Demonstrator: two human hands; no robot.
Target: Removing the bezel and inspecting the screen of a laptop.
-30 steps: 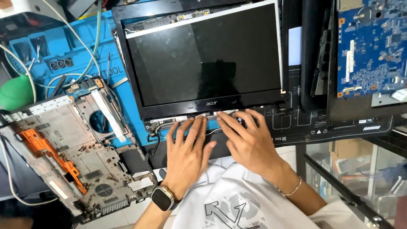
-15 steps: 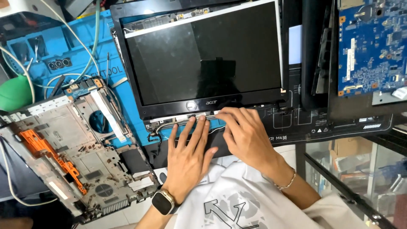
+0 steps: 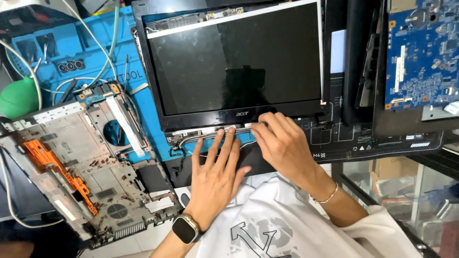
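While I compare this moment with the view half a second before, I note that the right hand (image 3: 282, 143) has shifted slightly left along the lower bezel of the laptop screen panel (image 3: 234, 62), and the left hand (image 3: 217, 169) has stayed flat in place. Both hands rest at the bottom edge of the panel, which lies face up on the blue work mat (image 3: 71, 52).

Left hand: fingers spread and extended, fully open, fingertips touching the thin grey cable (image 3: 210, 136) that runs along the hinge strip. It grips nothing. A smartwatch (image 3: 185, 228) sits on that wrist.

Right hand: fingers curled, tips pressed onto the bezel and cable end just below the screen. I cannot tell whether it pinches the cable.

To the left of the panel lies a stripped laptop base shell (image 3: 81, 167) holding an orange internal part (image 3: 57, 167) and a fan grille. A green rubber blower (image 3: 19, 98) sits at the far left. A blue circuit board (image 3: 420, 52) lies at the upper right, well apart from both hands.
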